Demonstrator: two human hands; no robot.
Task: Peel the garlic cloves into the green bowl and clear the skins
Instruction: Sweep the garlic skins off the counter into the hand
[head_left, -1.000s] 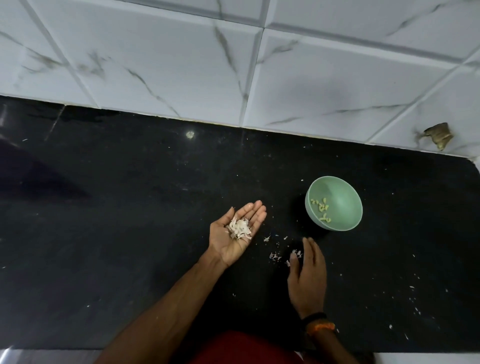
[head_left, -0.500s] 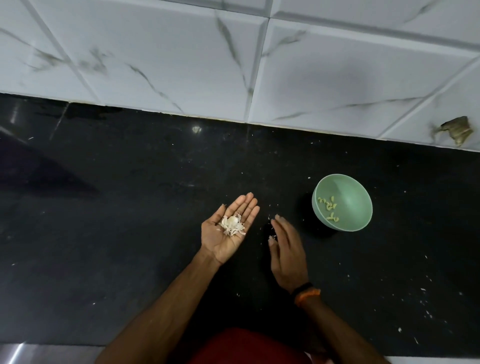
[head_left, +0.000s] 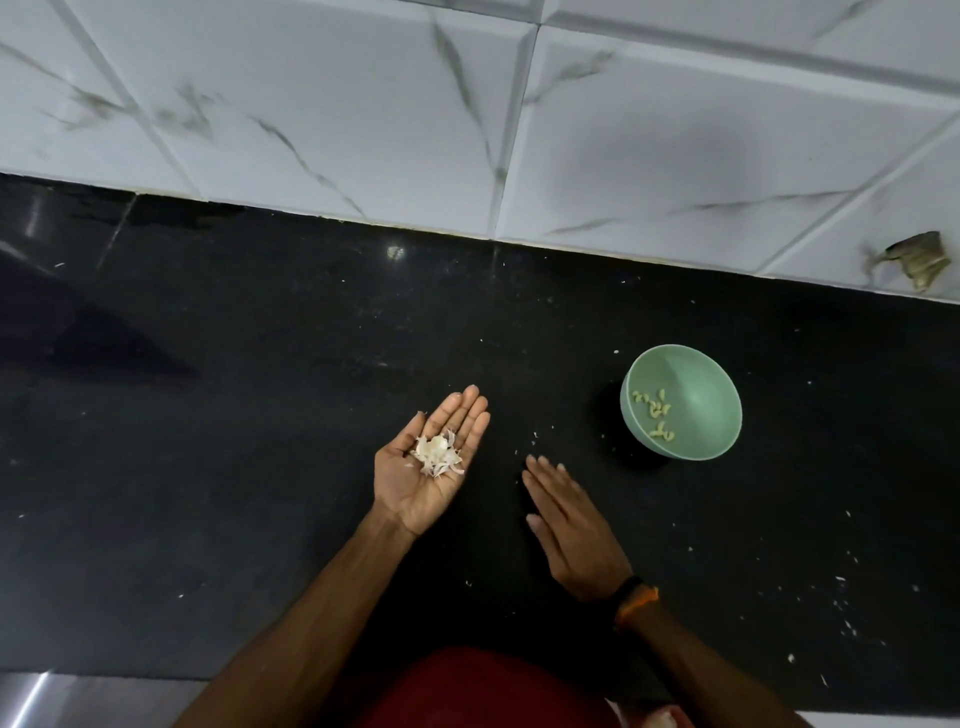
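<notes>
Left hand (head_left: 428, 470) lies palm-up, open, cupping skins (head_left: 437, 452). Right hand (head_left: 571, 527) is flat, fingers straight, empty. Bowl (head_left: 691, 374) with cloves (head_left: 655, 410) sits at its one o'clock.

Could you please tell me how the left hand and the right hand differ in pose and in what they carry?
The left hand lies palm up and cupped, holding a pile of garlic skins; the right hand is palm down, flat and carries nothing visible. The right hand is nearer the green bowl. Both are open over the black counter.
</notes>
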